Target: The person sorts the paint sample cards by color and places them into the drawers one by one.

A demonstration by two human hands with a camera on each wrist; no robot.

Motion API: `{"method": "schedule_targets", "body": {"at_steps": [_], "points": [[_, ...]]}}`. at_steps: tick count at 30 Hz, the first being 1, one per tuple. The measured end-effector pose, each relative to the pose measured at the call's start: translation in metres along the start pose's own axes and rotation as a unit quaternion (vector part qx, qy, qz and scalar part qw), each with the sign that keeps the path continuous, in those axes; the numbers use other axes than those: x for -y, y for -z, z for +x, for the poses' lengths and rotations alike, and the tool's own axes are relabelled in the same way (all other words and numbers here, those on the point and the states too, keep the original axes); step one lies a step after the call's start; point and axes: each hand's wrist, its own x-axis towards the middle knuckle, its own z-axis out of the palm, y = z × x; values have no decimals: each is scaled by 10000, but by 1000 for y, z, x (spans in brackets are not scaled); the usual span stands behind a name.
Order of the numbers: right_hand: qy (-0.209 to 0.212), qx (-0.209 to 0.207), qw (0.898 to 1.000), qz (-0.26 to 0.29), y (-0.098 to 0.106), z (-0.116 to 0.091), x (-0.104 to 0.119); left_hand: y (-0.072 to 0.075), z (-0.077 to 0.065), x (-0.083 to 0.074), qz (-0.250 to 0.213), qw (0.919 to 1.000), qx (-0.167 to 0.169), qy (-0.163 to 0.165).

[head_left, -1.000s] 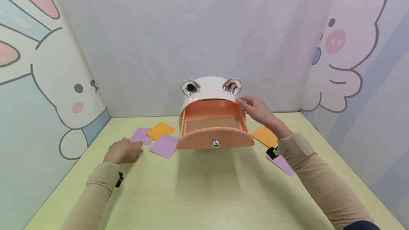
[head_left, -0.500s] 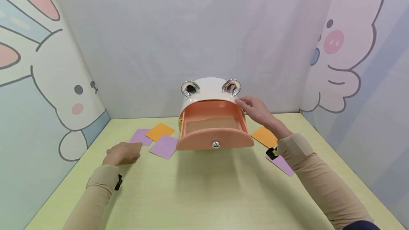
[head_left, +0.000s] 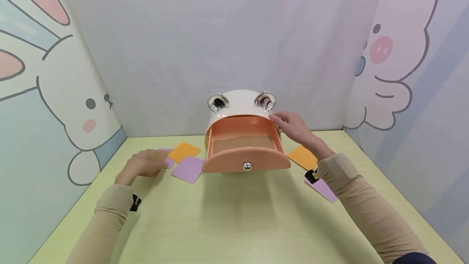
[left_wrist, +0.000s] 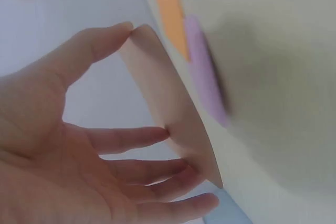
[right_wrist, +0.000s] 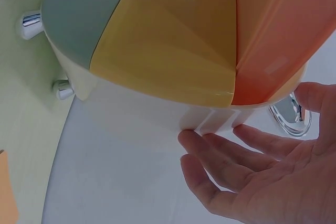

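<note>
A white frog-shaped drawer box (head_left: 242, 100) with chrome eyes stands at the back middle of the table. Its orange top drawer (head_left: 227, 161) is pulled out, and a brown sheet (head_left: 243, 143) lies inside. On the left, my left hand (head_left: 139, 163) holds a brown card (left_wrist: 170, 98) by its edges between thumb and fingers, above a purple card (head_left: 170, 162). My right hand (head_left: 293, 126) rests its fingertips against the box's right side, its thumb near the chrome eye (right_wrist: 292, 115) in the right wrist view. Below the orange drawer sits a shut yellow drawer (right_wrist: 173, 45).
An orange card (head_left: 184, 152) and another purple card (head_left: 188, 169) lie left of the box. To its right are an orange card (head_left: 302, 158) and a purple card (head_left: 321, 190), partly behind the right forearm. Walls with cartoon animals enclose the light green table (head_left: 234, 227).
My left hand has lifted and tilted the brown card, then moved it up and slightly right over the purple card. The right hand stays on the box.
</note>
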Motion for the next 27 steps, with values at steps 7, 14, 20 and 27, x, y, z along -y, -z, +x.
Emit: {"method": "schedule_targets", "body": {"at_steps": [7,14,20,27], "points": [[29,-21,10000,-59,1,0,0,19,-15,-23,-457,9957,-330,-738],[41,1,10000,-73,0,-1,-1,36,-35,-50,-953,9834,-455,-1472],[17,7,10000,-30,0,-1,0,49,-54,-71,-1134,9702,-457,-2091],[19,1,10000,-7,0,-1,0,65,-75,-90,-1212,9588,-356,-2543]]}}
